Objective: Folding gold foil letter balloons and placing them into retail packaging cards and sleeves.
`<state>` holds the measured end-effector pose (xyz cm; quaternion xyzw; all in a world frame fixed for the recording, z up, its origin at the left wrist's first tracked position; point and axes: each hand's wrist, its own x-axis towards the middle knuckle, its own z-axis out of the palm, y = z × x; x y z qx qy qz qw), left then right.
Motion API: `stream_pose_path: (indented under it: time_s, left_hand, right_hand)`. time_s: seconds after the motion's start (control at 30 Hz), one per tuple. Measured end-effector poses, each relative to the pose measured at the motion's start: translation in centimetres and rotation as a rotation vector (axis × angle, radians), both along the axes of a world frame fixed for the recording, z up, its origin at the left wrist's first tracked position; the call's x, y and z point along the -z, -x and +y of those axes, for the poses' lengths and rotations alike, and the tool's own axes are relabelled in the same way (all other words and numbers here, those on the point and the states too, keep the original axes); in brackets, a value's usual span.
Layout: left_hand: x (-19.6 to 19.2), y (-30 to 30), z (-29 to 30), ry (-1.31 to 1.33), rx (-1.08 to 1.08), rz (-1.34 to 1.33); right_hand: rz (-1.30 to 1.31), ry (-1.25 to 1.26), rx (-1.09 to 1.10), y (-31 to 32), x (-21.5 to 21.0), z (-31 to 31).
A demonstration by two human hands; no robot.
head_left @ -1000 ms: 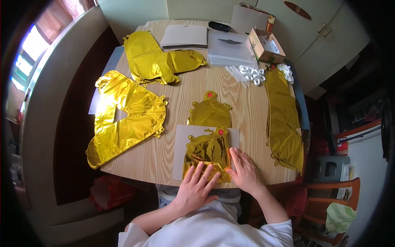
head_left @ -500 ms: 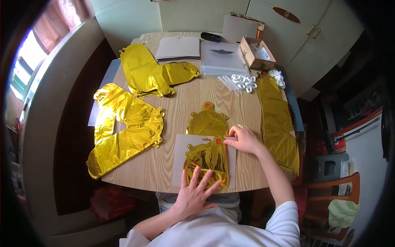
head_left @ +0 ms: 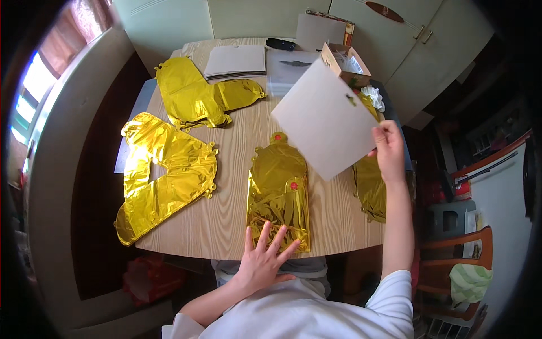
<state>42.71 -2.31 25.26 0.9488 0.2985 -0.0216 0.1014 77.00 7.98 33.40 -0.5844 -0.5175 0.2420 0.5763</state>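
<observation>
My left hand lies with fingers spread on the near end of a folded gold foil balloon, which has small tabs along its edge and two red dots. Raised over the table at the right, my right hand pinches the edge of a white cardboard sheet with a hanger slot. The sheet is tilted and hides part of the table behind it. Two more flat gold foil balloons lie at the left, a nearer one and a farther one.
Another gold foil piece lies at the right, partly covered by the sheet and arm. At the back are a stack of white cards, clear plastic sleeves, a black object and an open cardboard box. A wooden chair stands at the right.
My right hand has pulled the white cardboard sheet off the folded balloon and lifted it up to the far right. My left hand stays on the balloon. The view has shifted slightly.
</observation>
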Motion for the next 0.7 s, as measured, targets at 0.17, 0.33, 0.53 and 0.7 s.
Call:
stream_pose_path:
  time_s: [0.17, 0.33, 0.53, 0.7]
  left_hand:
    - [-0.4, 0.0, 0.1, 0.021, -0.001, 0.02]
    - [0.2, 0.2, 0.0, 0.013, 0.007, -0.022]
    - [3.7, 6.0, -1.8, 0.138, -0.259, -0.326]
    - [1.0, 9.5, 1.2, 1.356, -0.929, -1.492]
  right_hand:
    - [-0.183, -0.182, 0.089, 0.8, 0.3, -2.9]
    - [-0.51, -0.273, 0.16, 3.3, 0.9, -7.5]
    - [-0.995, -0.475, -0.133, 6.9, 0.1, -14.2]
    - [-1.032, -0.6, -0.445, 11.2, 2.4, -17.4]
